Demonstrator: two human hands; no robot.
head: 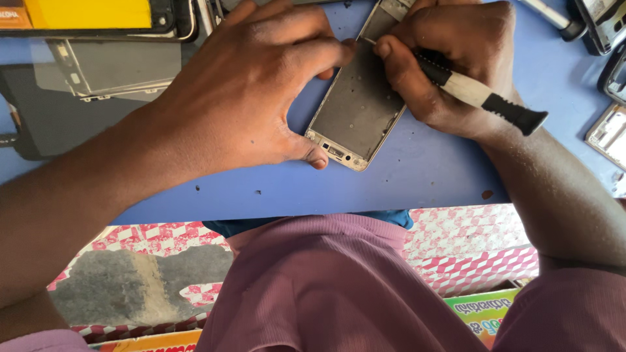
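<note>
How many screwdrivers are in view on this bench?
2. One screwdriver, white and black handled, is in the right hand over the phone frame. A second handle lies at the top right edge; others may be hidden.

A bare grey phone frame (358, 107) lies flat and tilted, with a black-and-white screwdriver (479, 98) angled onto it.
</note>
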